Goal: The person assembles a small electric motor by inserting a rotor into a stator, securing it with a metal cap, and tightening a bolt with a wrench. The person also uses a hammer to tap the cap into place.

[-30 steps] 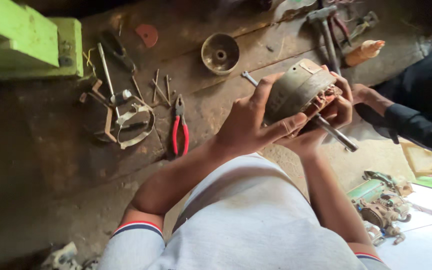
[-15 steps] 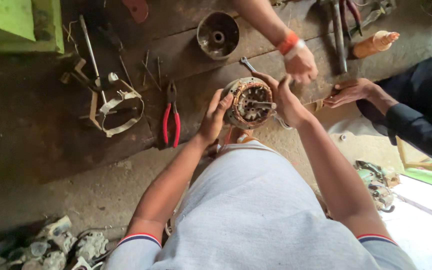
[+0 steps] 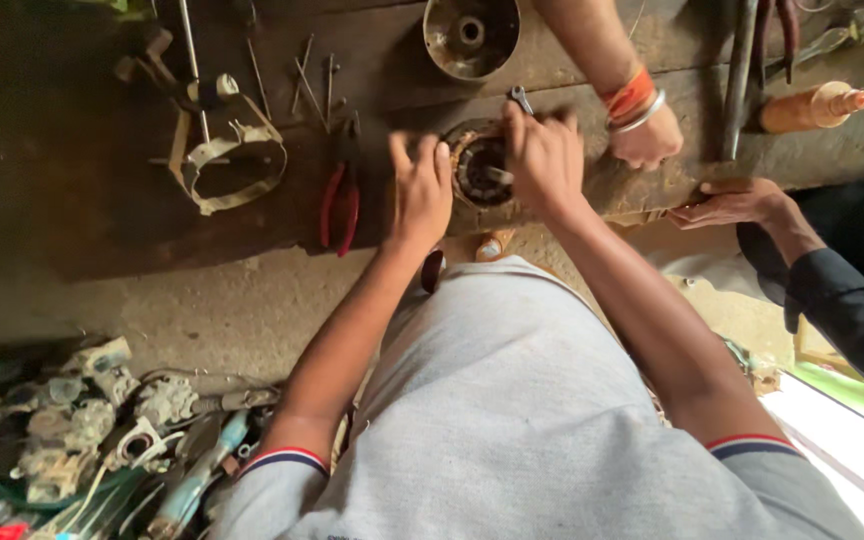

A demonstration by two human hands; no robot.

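While you lean over the dark workbench [image 3: 102,220], your left hand [image 3: 420,190] presses against the left side of a round motor stator [image 3: 480,170], fingers curled on its rim. Your right hand [image 3: 544,160] covers the stator's right side and closes around a metal tool [image 3: 518,98] whose dark tip pokes out above your knuckles; the grip looks firm, though motion blur hides exactly how the fingers wrap it. The stator sits on the bench edge nearest your body, between both hands.

Two other hands are close by. One, with an orange band and metal bangle [image 3: 632,100] on its wrist, rests just beside your right hand. Another, in a dark sleeve [image 3: 842,300], lies flat on the bench edge farther right.

Red-handled pliers [image 3: 340,205] lie left of your left hand, and a round metal cover [image 3: 470,35] sits beyond the stator.

Risks, as a judgement: the stator could tip off the bench edge if your left hand loosens, and the tool could slip toward the neighbouring hand or gouge the windings.
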